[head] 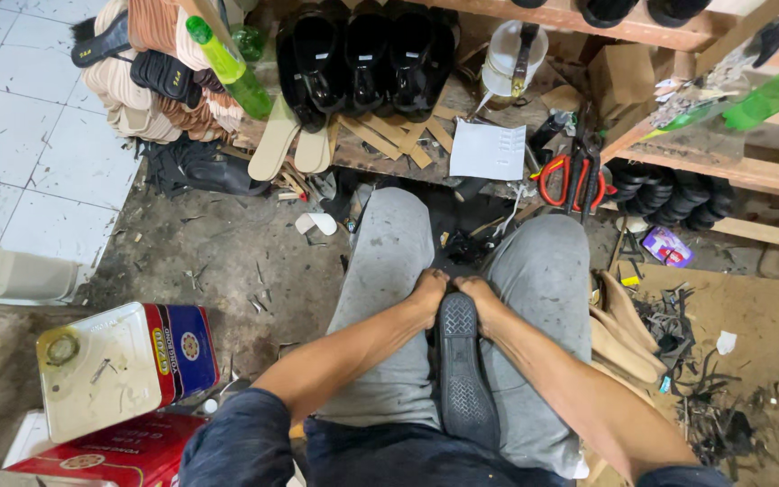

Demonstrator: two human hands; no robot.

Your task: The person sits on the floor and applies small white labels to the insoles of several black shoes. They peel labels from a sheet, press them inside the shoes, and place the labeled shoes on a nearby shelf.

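Observation:
A black shoe (pixel 463 374) lies sole up between my knees, its treaded sole facing me and its toe end pointing away. My left hand (pixel 427 290) grips the far end of the shoe from the left. My right hand (pixel 480 293) grips the same end from the right, thumbs close together over the tip. Both hands press on the shoe, which rests on my grey trousers (pixel 385 261).
Red-handled scissors (pixel 572 176) and a white paper (pixel 489 150) lie on the low wooden bench (pixel 389 153) ahead. Black shoes (pixel 362 59), stacked insoles (pixel 137 90), a green bottle (pixel 227 68). Metal tins (pixel 119 361) at lower left. Tan soles (pixel 624 329) and scraps at right.

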